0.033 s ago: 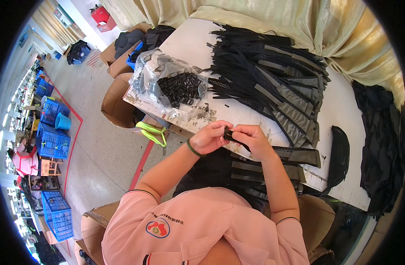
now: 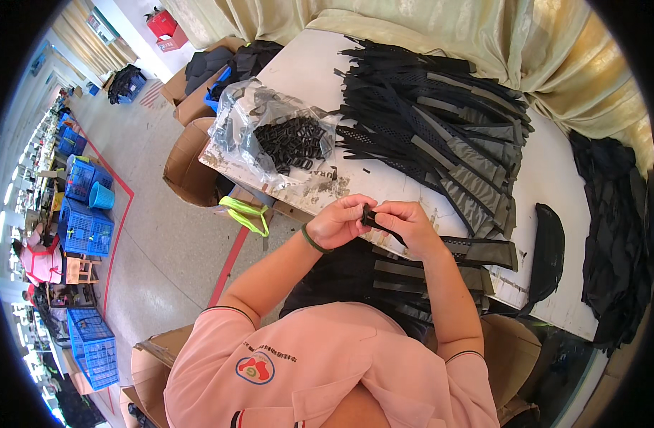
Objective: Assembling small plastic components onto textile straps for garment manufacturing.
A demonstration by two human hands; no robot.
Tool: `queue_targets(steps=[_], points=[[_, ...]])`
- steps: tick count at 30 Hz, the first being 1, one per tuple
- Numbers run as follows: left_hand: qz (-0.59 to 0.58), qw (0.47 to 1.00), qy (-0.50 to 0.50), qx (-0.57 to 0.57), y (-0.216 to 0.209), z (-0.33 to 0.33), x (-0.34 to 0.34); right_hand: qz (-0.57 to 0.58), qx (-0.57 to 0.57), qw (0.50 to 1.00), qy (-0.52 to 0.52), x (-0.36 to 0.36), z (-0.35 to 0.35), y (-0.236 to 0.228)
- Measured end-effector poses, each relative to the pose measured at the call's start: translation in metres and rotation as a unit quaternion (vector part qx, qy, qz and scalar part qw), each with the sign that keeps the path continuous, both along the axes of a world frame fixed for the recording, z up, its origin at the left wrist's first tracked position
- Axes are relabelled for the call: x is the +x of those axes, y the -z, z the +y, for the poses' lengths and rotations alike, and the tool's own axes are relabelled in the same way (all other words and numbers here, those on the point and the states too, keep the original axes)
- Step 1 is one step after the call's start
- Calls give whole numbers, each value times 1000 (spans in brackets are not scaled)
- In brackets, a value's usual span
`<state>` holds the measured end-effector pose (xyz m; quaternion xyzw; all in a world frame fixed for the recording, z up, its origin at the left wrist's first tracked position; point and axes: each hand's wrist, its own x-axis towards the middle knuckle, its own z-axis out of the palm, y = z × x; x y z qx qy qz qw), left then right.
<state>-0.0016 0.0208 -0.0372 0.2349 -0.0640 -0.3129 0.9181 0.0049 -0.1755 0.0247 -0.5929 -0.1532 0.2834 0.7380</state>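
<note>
My left hand pinches a small black plastic buckle just off the table's near edge. Close beside it, my right hand is closed on a narrow black webbing strap whose end meets the buckle; whether it is threaded through is hidden by my fingers. A black mesh strap panel with a grey end emerges past my right wrist and seems to belong to the same strap. Many similar strap panels lie fanned in a pile beyond my hands. Loose black buckles spill from a clear plastic bag to the left.
The white table has a worn near edge. On its right lie a curved black piece and a black fabric stack. More strap panels hang before me. Cardboard boxes stand left; blue crates line the aisle.
</note>
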Motion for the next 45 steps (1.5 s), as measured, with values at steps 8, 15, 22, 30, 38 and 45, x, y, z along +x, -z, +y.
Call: queue_targets(steps=[8,15,22,30,38,45], points=[[-27,999,-4,22,-2,1,3,-51,-55,997,-14,0,-5,-9],[-14,998,22,58,-9,0,4,-266,-126,956,-18,0,-5,-17],[-21,995,66,74,-24,1,3,-400,-116,909,-2,-5,-6,-19],[-21,991,39,123,-19,3,2,-325,-157,932,32,-14,-2,-22],[-38,981,-14,189,-25,3,2,-353,-192,910,102,-22,6,-18],[-18,980,-22,195,-27,3,3,-249,-160,947,125,-25,6,-7]])
